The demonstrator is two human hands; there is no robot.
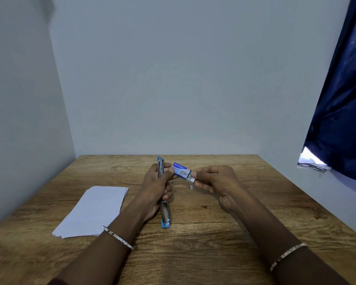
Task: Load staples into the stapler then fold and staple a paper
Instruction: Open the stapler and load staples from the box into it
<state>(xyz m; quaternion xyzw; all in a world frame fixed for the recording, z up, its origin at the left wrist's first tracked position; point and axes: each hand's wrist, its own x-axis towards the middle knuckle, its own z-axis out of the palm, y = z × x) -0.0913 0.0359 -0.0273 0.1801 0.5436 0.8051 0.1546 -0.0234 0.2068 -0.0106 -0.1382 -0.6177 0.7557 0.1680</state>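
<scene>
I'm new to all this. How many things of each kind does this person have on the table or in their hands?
Stapler: 1
Staple box: 1
Paper stack: 1 (sheets in it cannot be counted)
Small grey piece on the table, perhaps staples: 1
Total: 4
</scene>
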